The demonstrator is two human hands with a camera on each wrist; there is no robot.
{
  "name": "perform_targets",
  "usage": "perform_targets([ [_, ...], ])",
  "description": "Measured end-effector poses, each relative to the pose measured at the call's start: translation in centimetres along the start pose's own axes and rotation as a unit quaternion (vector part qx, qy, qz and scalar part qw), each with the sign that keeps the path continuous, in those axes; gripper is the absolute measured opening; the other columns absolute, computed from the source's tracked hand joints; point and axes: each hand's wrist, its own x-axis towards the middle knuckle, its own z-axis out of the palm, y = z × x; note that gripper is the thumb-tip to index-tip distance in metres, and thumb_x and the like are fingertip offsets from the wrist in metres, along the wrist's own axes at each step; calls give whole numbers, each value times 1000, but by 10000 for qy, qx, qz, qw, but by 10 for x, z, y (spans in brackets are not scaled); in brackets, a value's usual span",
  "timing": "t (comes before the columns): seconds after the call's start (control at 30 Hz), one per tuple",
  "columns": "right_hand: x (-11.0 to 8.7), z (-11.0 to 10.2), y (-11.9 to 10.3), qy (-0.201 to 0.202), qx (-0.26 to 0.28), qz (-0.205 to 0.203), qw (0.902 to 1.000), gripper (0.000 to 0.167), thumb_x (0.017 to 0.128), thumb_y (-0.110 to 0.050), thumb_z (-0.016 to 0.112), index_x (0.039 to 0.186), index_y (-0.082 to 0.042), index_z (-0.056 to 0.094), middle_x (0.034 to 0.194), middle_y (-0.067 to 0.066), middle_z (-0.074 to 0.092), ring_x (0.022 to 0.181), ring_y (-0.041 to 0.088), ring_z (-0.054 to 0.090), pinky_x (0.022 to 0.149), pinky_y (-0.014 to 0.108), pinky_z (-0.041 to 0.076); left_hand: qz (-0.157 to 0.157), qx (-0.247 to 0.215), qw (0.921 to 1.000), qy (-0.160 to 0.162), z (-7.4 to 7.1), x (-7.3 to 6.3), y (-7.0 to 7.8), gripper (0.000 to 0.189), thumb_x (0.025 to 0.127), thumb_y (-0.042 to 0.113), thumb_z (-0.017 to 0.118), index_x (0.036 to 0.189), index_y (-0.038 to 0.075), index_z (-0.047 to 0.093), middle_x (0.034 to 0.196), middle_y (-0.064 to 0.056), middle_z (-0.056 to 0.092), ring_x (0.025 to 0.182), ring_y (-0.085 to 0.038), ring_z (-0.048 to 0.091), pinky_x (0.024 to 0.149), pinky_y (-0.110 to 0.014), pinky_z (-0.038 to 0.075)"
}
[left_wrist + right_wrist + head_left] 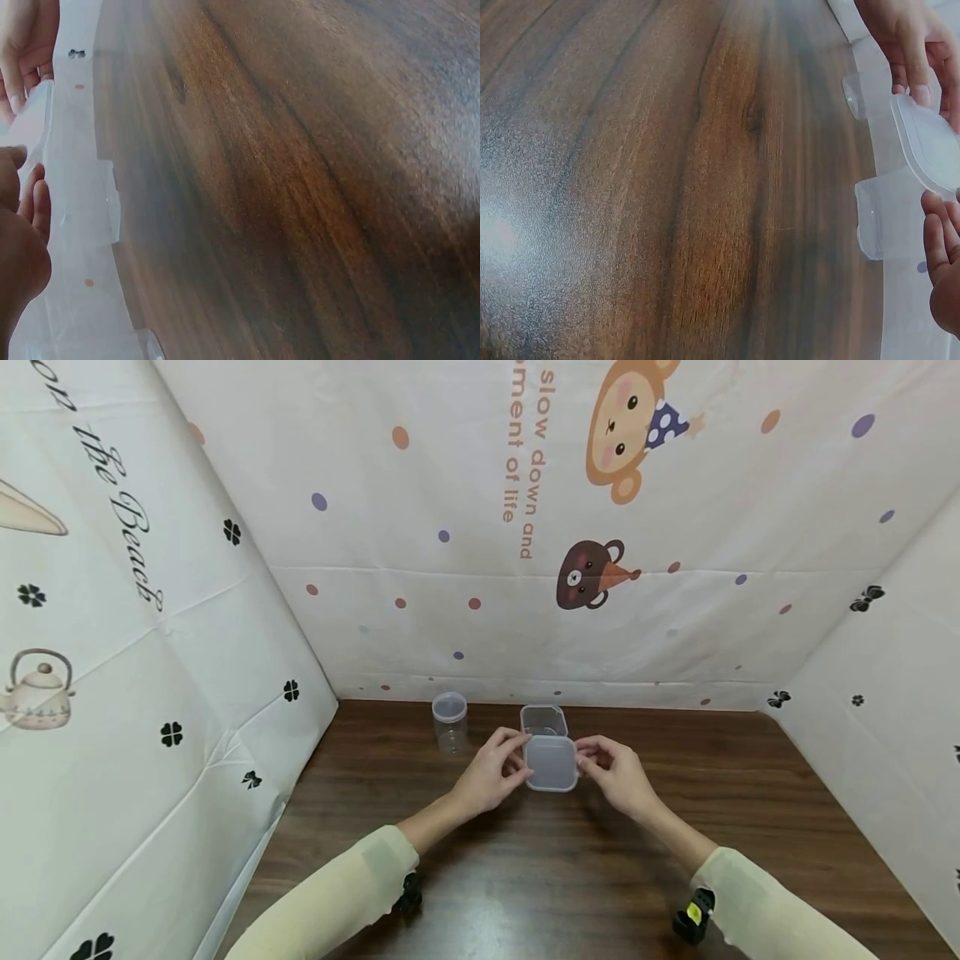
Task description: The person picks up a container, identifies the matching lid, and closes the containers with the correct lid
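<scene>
Between them, my two hands hold a square translucent lid [551, 763] with rounded corners. My left hand [491, 772] pinches its left edge between thumb and fingers. At the opposite edge, my right hand [615, 774] pinches with thumb and fingertips. Just behind the lid stands a clear square container [544, 718] with its top uncovered; the lid overlaps its lower part in the head view. In the right wrist view the lid [928, 142] is tilted above the table, with the container [885, 217] standing apart from it.
A clear round jar [451, 731] with a translucent lid on stands to the left of the container. The brown wooden table [525, 877] meets a printed white cloth [420, 627] at the back, with more cloth at both sides.
</scene>
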Motion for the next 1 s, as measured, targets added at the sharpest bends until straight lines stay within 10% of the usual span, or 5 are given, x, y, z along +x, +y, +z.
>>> perform_targets([
  [0.73,2,5,0,22,-767,-204,9968,35,95,-2,80,128,1,71,103,11,73,82,15,65,67,22,53,-44,405,9985,-376,-3,0,-1,88,86,24,93,157,-1,47,156,-10,45,96,-11,59,78,-18,55],
  [1.0,-1,1,-3,-679,-710,-308,9947,70,90,-21,89,149,-4,57,133,13,67,110,31,70,86,47,61,-178,435,9984,-329,-7,1,-2,84,89,30,89,156,0,49,152,-7,49,109,-15,61,92,-27,57],
])
